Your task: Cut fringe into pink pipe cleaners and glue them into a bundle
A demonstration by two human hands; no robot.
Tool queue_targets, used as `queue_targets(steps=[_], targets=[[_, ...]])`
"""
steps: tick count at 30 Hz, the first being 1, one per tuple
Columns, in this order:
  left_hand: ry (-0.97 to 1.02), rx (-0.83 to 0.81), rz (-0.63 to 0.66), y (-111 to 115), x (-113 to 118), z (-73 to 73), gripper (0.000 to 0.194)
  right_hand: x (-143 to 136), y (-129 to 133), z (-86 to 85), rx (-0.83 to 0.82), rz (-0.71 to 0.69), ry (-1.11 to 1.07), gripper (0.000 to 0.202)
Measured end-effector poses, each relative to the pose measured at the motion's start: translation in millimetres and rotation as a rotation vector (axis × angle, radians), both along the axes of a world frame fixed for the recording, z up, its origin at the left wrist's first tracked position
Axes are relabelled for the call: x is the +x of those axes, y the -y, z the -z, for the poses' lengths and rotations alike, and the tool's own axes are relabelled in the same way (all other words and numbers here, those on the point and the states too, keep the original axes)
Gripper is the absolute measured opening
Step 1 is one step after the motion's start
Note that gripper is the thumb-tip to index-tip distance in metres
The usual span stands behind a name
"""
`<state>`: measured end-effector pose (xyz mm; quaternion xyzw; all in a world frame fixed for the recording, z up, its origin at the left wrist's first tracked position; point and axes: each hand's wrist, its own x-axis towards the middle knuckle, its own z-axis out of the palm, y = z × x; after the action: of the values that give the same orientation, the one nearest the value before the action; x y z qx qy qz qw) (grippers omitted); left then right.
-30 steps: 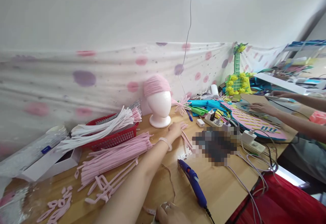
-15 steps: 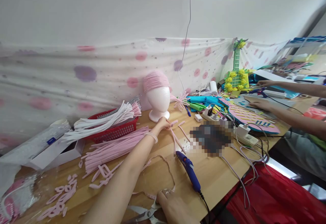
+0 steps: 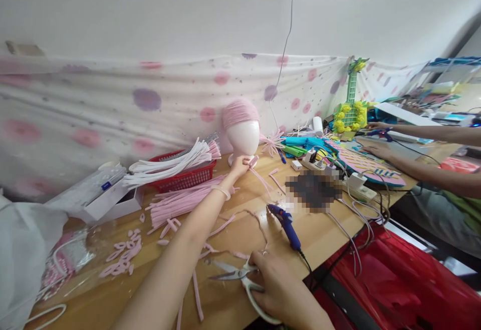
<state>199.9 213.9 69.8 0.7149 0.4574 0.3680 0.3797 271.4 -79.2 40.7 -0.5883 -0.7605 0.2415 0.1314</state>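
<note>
My left hand (image 3: pixel 241 166) is pinched on a pink fuzzy stem piece (image 3: pixel 254 161) beside the base of a white foam head (image 3: pixel 244 137), whose top is wrapped in pink strands. Two thin pink stems hang from that piece toward the table. Near the front edge, my right hand (image 3: pixel 268 275) grips the scissors (image 3: pixel 240 273), their blades pointing left and partly apart. A blue glue gun (image 3: pixel 286 227) lies just beyond my right hand. Pink stems (image 3: pixel 188 201) lie in a bundle left of my left hand, and small pink loops (image 3: pixel 124 255) lie farther left.
A red basket (image 3: pixel 184 177) of white stems and a white box (image 3: pixel 108 201) stand at the left. Power strips (image 3: pixel 361 191) with cables and a pixelated dark patch are at the right. Beyond, a co-worker's hands (image 3: pixel 376 147) are beside a pink and blue piece (image 3: pixel 361 162).
My right hand has lifted the scissors slightly from the front edge. My left hand has raised the pink piece a little. The view has shifted left.
</note>
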Motion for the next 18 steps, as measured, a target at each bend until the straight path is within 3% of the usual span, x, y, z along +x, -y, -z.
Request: queue_targets(steps=[7, 12, 15, 18], targets=[[0.175, -0.033, -0.030, 20, -30, -12.0, 0.032, 10, 8, -12.0, 0.046, -0.040, 0.058, 0.019], [0.421, 0.073, -0.103, 48, -60, -38.9, 0.030, 11, 15, -12.5, 0.089, -0.061, -0.042, 0.016], [0.578, 0.145, -0.197, 75, -99, -61.3, 0.018, 13, 17, -8.7, 0.162, 0.012, -0.187, 0.016], [0.692, 0.189, -0.261, 113, -155, -80.1, 0.012, 16, 9, -4.7, 0.289, 0.143, -0.233, 0.020]])
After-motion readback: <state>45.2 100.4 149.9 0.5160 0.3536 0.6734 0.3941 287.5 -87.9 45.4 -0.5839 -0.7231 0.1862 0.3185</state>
